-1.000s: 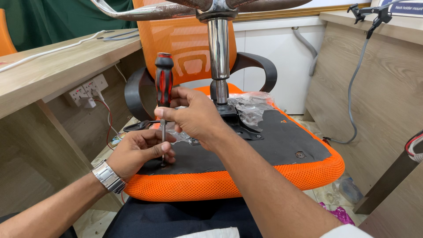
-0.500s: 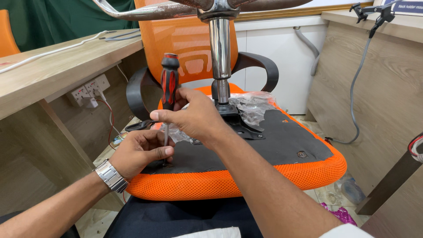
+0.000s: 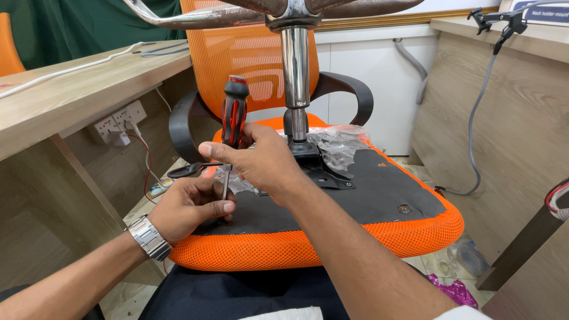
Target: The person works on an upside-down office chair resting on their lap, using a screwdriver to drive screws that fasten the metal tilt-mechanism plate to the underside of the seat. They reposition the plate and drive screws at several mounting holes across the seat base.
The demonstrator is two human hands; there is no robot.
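Over on the left there's the desk. Our left hand has its fingers pinched round the low end of the screwdriver, right where the tip meets the black underside of the upturned chair seat. Shaft stands nearly upright. Our right hand wraps its fingers around the red-black handle, directly above.

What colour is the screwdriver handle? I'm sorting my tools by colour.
Black with red stripes, seen in the head view: the screwdriver handle in the right hand.
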